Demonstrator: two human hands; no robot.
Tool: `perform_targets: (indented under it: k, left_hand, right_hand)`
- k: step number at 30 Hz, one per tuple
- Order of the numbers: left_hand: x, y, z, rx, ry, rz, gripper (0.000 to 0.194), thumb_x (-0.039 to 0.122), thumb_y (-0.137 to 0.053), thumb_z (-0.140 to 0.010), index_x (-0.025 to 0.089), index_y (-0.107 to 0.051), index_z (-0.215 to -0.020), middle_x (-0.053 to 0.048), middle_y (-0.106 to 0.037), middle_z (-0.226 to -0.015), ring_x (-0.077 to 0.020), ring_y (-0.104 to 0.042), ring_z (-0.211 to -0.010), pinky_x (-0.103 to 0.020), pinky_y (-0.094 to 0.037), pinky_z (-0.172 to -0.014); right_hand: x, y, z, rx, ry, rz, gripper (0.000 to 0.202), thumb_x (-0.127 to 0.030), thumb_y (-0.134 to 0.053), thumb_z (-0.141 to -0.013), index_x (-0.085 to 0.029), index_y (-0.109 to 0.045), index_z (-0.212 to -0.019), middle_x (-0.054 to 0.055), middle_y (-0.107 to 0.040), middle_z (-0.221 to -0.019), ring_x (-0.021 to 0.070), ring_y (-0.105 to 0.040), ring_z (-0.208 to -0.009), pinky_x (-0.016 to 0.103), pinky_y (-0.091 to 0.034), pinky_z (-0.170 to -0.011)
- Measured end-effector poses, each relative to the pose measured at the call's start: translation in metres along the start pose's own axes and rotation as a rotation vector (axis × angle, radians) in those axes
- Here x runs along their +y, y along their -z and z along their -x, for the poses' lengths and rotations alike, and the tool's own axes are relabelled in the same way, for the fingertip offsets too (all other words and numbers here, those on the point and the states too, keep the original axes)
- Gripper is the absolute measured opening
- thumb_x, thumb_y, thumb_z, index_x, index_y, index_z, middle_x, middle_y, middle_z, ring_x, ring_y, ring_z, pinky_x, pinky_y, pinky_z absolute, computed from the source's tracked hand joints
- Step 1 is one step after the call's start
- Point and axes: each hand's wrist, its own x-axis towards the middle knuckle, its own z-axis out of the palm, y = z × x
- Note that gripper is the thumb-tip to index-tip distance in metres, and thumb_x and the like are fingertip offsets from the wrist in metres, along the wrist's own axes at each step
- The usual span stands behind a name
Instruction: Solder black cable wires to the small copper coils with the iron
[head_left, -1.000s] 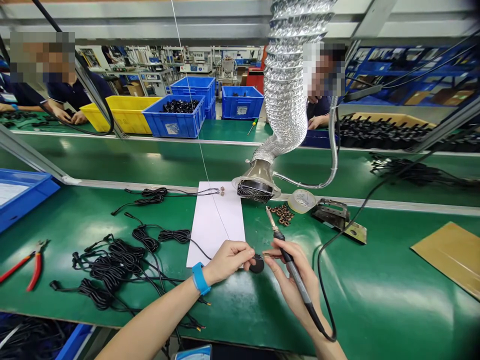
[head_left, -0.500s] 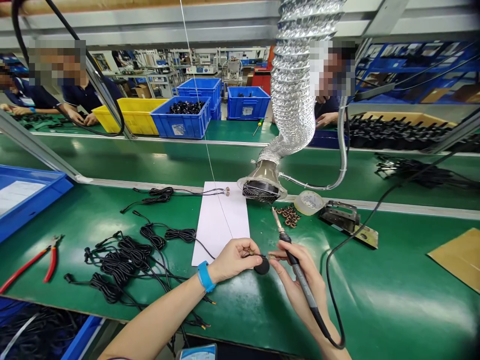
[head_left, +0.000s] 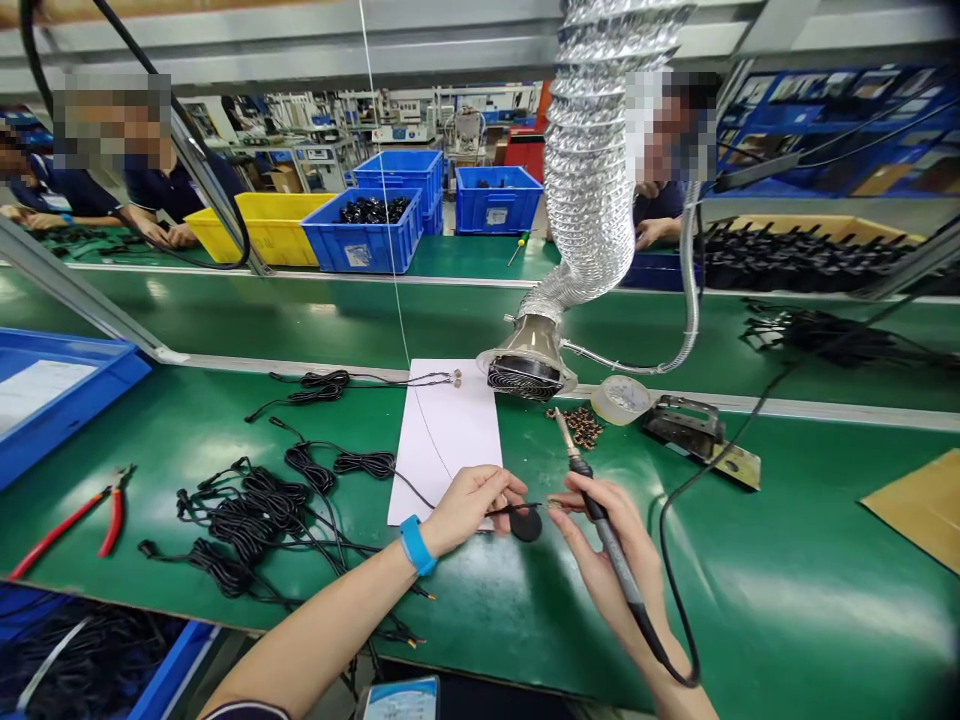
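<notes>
My left hand (head_left: 476,505), with a blue wristband, is curled with the black cable (head_left: 517,508) running out from under its fingers. A thin wire (head_left: 397,300) hangs from above and ends behind this hand. My right hand (head_left: 619,535) holds a soldering iron (head_left: 611,550), its tip pointing up and away. Its thumb and fingertip also pinch a tiny metallic part (head_left: 553,505) at the cable's end. A round black disc (head_left: 526,524) lies just below the cable, between the hands. Under and behind my left hand is a white sheet (head_left: 442,430).
Several coiled black cables (head_left: 255,515) and red-handled cutters (head_left: 112,510) lie left. Small copper-coloured parts (head_left: 581,428), a tape roll (head_left: 621,400) and a metal stand (head_left: 686,430) sit right of the fume extractor (head_left: 529,365). Co-workers sit across the bench.
My left fingers have loosened and lifted slightly, and more cable shows between the hands. My right hand has shifted a little to the right with the soldering iron.
</notes>
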Motion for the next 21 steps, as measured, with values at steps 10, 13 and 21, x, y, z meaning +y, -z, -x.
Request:
perform_targets:
  k: [10,13,21]
  left_hand:
    - [0.061,0.009,0.036,0.09,-0.264,-0.346,0.053,0.052,-0.039,-0.1,0.013,-0.068,-0.123,0.006,-0.047,-0.044,-0.0088,-0.042,-0.039,-0.021,-0.039,-0.048]
    - [0.087,0.032,0.057,0.068,-0.283,-0.783,0.041,0.045,-0.051,-0.098,0.017,-0.071,-0.12,0.004,-0.054,-0.05,-0.0097,-0.047,-0.048,-0.021,-0.039,-0.054]
    - [0.089,0.154,0.07,0.14,0.066,-1.718,0.052,0.045,-0.078,-0.077,0.017,-0.07,-0.12,-0.012,-0.076,-0.1,-0.0287,-0.07,-0.094,-0.03,-0.05,-0.074]
  right_hand:
    - [0.0,0.012,-0.009,-0.001,0.149,0.218,0.041,-0.037,-0.068,-0.089,-0.025,-0.061,-0.127,0.005,-0.067,-0.103,0.022,-0.067,-0.097,0.038,-0.048,-0.097]
    - [0.0,0.016,-0.014,-0.006,0.178,0.248,0.044,-0.04,-0.067,-0.088,-0.025,-0.061,-0.129,0.006,-0.067,-0.107,0.0237,-0.067,-0.098,0.038,-0.048,-0.095]
    - [0.005,0.015,-0.027,0.005,0.172,0.279,0.046,-0.043,-0.058,-0.094,-0.039,-0.054,-0.139,0.006,-0.064,-0.112,0.0247,-0.066,-0.097,0.042,-0.049,-0.093]
